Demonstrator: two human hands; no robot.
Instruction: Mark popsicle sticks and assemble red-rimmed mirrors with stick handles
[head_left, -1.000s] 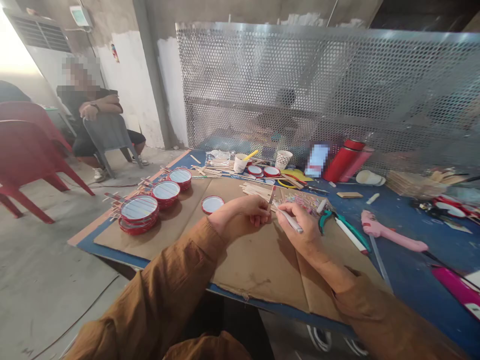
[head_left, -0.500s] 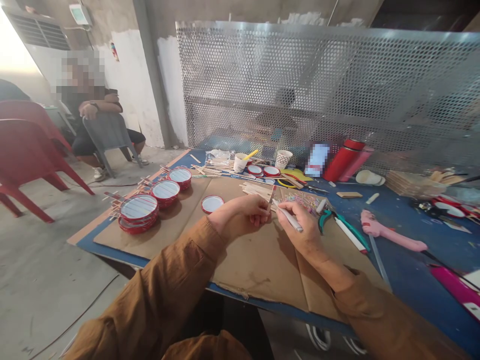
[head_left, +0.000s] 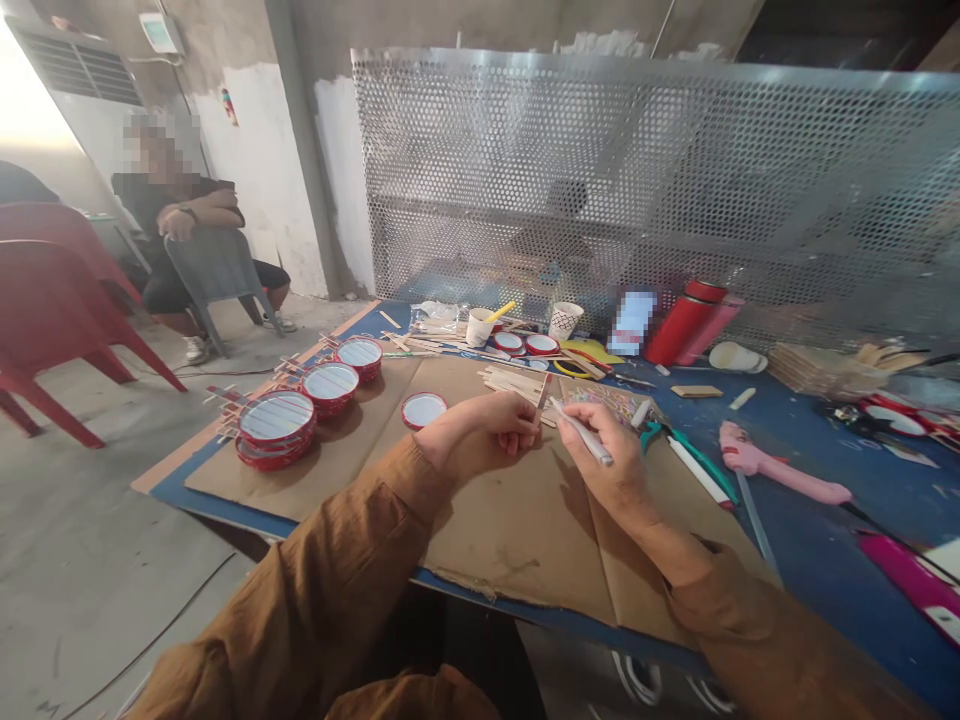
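Note:
Over the brown cardboard (head_left: 517, 545), my left hand (head_left: 501, 420) is closed around a thin wooden stick (head_left: 543, 400) with a reddish tip, held nearly upright. My right hand (head_left: 611, 460) grips a white marker pen (head_left: 585, 432), its tip pointing at the stick with a small gap between. Behind the hands lies a loose pile of wooden sticks (head_left: 506, 382). Small multicoloured pieces (head_left: 611, 403), too small to name, are heaped beyond my right hand. A round red-rimmed white disc (head_left: 424, 409) rests left of my left hand.
Stacks of red-rimmed drums (head_left: 277, 418) with sticks stand on the left. Teal-handled pliers (head_left: 701, 462), a pink glue gun (head_left: 784, 465) and a red bottle (head_left: 686, 322) are on the right. Paper cups (head_left: 480, 327) line the back before a perforated metal panel (head_left: 637, 190). A person (head_left: 187, 215) sits far left.
My right hand has drawn the marker slightly right and away from the stick. The left hand keeps its hold on the stick, nearly unmoved.

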